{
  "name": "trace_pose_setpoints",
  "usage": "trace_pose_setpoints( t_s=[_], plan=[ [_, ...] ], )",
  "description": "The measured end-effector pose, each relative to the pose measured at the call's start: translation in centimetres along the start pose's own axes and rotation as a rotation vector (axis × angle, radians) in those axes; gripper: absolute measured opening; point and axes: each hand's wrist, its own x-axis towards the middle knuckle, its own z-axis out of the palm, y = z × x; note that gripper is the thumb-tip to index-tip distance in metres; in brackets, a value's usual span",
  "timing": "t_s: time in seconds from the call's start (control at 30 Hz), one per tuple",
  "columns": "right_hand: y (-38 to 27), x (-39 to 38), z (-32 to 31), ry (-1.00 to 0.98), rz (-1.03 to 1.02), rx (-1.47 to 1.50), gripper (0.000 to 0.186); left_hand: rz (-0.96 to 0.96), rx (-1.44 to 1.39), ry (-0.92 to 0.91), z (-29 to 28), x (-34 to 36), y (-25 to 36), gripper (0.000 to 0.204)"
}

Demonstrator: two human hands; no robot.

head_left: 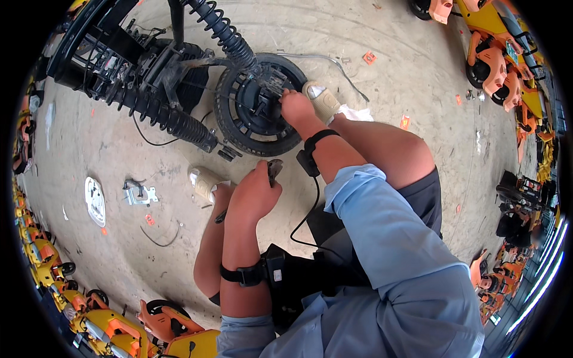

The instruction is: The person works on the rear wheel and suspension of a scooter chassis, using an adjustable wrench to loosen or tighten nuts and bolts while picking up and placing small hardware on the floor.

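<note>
A black scooter wheel (262,134) lies tilted on the floor, with a tyre around a dark spoked rim. My right hand (296,109) is at its hub, fingertips closed beside the lower end of a coil-spring shock absorber (225,37). What those fingers pinch, if anything, is hidden. Nearer to me, my left hand (255,190) is wrapped round a hand tool (274,170); its dark metal head shows by the thumb and a dark handle end sticks out below the fist. A second shock absorber (170,122) ends in the air left of the wheel.
The black scooter frame (110,51) looms at upper left. On the floor lie a white oval part (94,201), a metal bracket (141,192), a loose cable (167,241) and a grey tube (334,62). Orange and yellow scooters (498,56) line the surroundings. My shoes flank the wheel.
</note>
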Motion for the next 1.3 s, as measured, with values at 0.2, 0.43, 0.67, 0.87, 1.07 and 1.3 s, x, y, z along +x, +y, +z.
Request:
trace_pose_setpoints(
  t_s=[0.2,0.43,0.67,0.87,1.07,1.3],
  plan=[
    [0.0,1.0,-0.3,-0.084,-0.027,-0.104,0.016,-0.029,0.014,-0.042,-0.8,-0.8,1.0,0.034],
    [3.5,1.0,-1.2,-0.11,-0.005,-0.148,0.022,0.042,-0.018,-0.022,0.7,1.1,1.0,0.035],
    [-0.9,1.0,-2.3,-0.203,0.053,-0.064,0.027,0.007,-0.022,-0.004,0.6,-0.4,-0.2,0.037],
    [-1.3,0.9,-2.1,-0.175,0.12,-0.039,0.027,-0.017,-0.02,-0.015,0.6,-0.6,-0.1,0.037],
    [-1.1,1.1,-0.2,-0.077,0.243,0.035,0.031,-0.003,-0.037,0.022,0.6,-0.9,-0.7,0.038],
    [0.1,0.2,2.7,0.174,0.248,0.031,0.034,-0.026,-0.055,-0.016,0.2,-0.3,-0.6,0.038]
  ],
)
